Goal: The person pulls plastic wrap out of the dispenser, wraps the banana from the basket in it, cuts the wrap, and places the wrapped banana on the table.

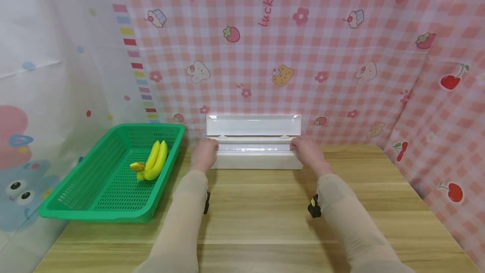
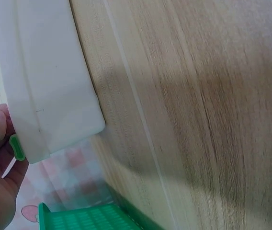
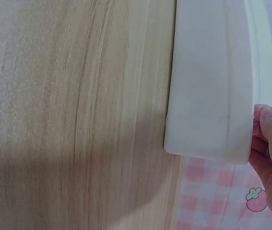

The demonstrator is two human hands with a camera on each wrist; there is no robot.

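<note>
A long white cling film dispenser (image 1: pixel 257 161) stands at the back of the table with its lid (image 1: pixel 254 125) raised. Clear cling film (image 1: pixel 251 148) stretches across its opening. At the dispenser's left end my left hand (image 1: pixel 204 154) pinches the film's edge between thumb and fingers. Beside those fingers, a small green tab (image 2: pixel 17 147) shows at the box's end in the left wrist view. My right hand (image 1: pixel 307 151) is at the opposite end. In the right wrist view its thumb and forefinger pinch a crumpled bit of clear film (image 3: pixel 256 125).
A green plastic basket (image 1: pixel 94 215) sits on the left of the wooden table (image 1: pixel 261 222), with yellow bananas (image 1: pixel 156 161) inside. Behind the dispenser hangs a pink checked cloth (image 1: pixel 257 54). Each wrist carries a black camera mount (image 1: pixel 314 207).
</note>
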